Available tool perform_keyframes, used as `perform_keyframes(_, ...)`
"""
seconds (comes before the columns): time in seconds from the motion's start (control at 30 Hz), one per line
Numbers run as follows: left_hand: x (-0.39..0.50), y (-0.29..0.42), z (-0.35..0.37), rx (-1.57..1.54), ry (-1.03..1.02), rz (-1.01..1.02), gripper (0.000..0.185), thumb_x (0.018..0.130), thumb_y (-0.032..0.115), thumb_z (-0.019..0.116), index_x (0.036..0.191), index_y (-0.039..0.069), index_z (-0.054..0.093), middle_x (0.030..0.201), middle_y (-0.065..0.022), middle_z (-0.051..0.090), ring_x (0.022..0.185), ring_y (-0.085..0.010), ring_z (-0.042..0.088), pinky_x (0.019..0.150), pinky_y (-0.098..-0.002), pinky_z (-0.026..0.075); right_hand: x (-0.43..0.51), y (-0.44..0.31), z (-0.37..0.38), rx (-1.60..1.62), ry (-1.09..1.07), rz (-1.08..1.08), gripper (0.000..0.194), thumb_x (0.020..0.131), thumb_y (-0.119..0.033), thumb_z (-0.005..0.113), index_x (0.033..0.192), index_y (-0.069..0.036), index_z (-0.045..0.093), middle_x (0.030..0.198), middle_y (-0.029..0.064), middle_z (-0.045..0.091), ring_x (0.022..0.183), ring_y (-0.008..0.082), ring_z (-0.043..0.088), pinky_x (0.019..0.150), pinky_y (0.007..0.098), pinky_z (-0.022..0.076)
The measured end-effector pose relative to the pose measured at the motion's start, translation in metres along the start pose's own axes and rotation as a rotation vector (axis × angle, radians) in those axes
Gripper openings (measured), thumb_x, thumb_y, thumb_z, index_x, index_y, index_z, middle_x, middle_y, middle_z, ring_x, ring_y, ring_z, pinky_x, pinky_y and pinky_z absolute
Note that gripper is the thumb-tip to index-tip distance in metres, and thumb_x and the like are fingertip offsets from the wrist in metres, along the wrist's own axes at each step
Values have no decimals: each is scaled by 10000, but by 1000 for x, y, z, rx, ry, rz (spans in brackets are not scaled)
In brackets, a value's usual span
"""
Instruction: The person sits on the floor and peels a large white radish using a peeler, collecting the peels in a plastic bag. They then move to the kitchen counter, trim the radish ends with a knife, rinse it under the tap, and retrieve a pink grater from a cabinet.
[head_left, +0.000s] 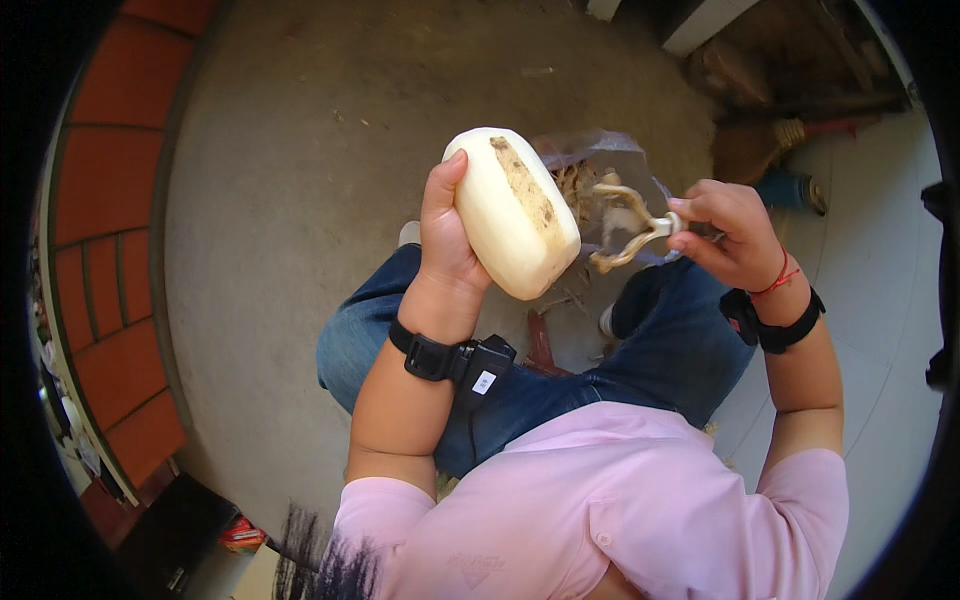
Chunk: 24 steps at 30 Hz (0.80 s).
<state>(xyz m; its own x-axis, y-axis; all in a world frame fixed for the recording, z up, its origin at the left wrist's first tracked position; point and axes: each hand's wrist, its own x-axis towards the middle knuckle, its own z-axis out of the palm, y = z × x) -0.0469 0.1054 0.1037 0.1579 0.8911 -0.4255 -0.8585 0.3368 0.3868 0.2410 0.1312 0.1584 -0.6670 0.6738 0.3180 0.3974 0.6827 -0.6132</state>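
Observation:
A large pale vegetable (499, 217), mostly peeled, rests in my left hand (450, 217), with the thumb along its side. One strip of brownish, spotted skin runs down its upper face. My right hand (720, 232) grips the handle of a Y-shaped peeler (634, 225), whose forked head points at the vegetable, a short way apart from it. Behind the peeler, a clear plastic bag (619, 146) stands low between my knees, with brownish peelings (576, 187) in and about it.
Red-brown wooden panels (112, 172) line the left side. A blue cylindrical container (784, 191) lies on pale tiles at the right. Below my hands is a reddish-brown piece (538, 337) on the concrete floor (300, 187). Scraps lie around it.

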Motion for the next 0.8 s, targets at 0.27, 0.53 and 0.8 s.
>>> perform_keyframes(0.27, 3, -7, -1, -6, -52, -109, 528, 876, 414, 582, 1212, 7, 582, 1121, -174, 672, 1009, -310, 671, 901, -453, 559, 26, -7, 12, 57, -156, -146, 250, 819, -311, 767, 909, -102, 664, 713, 53, 574, 619, 275, 588, 512, 359, 433)
perform_keyframes(0.53, 8, -2, -3, -5, -41, -55, 521, 877, 413, 582, 1207, 11, 588, 1107, -173, 679, 993, -307, 681, 887, -456, 568, 1, 15, -9, 4, -130, 60, 278, 804, -277, 794, 926, -61, 667, 714, 79, 581, 621, 281, 588, 522, 340, 434)
perform_keyframes(0.8, 8, -9, 3, 58, -57, -162, 527, 894, 420, 571, 1241, 24, 565, 1145, -173, 661, 1029, -312, 667, 909, -464, 560, 25, -2, 6, 121, -206, -59, 276, 806, -297, 796, 892, -80, 649, 717, 76, 583, 612, 272, 589, 520, 338, 432)
